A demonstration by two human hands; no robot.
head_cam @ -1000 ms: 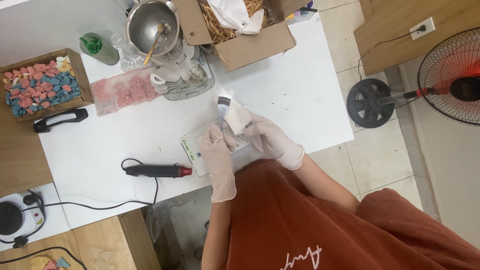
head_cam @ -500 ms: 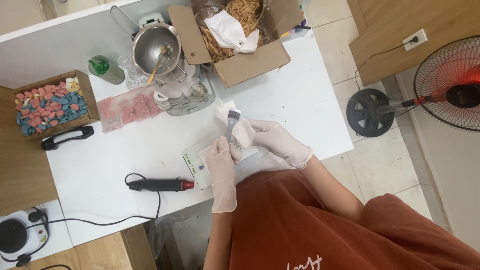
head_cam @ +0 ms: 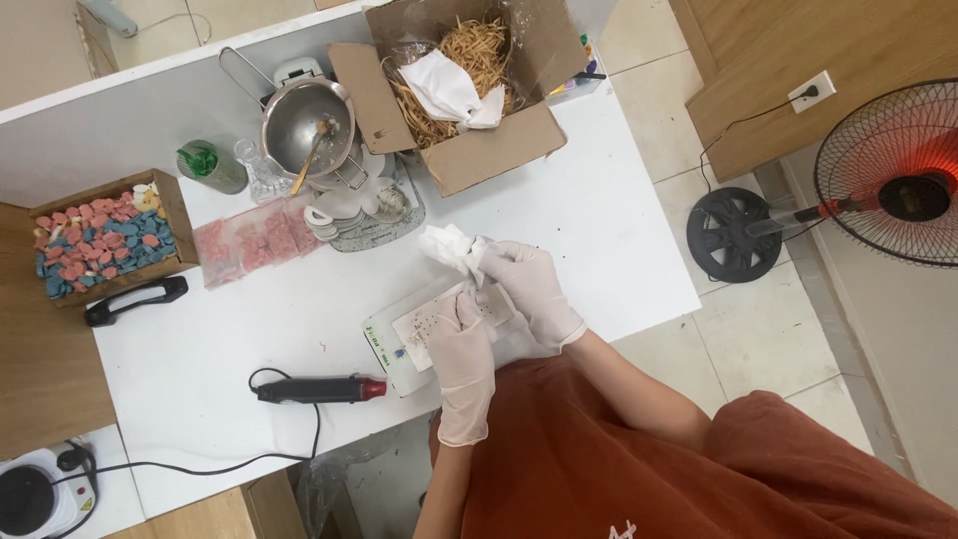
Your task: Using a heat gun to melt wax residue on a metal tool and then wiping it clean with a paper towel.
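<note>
The right hand (head_cam: 534, 289) pinches a crumpled white tissue (head_cam: 449, 248) and should wipe gently, while the left hand (head_cam: 461, 337) presses the small scale (head_cam: 399, 344) flat.

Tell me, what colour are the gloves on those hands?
White, on both the left hand and right hand; the head view shows them.

Bare white desk (head_cam: 619, 220) lies open right of the gloved hands. Left, a black heat gun (head_cam: 317, 388) blocks; behind, a brown cardboard box (head_cam: 499, 150) crowds.
</note>
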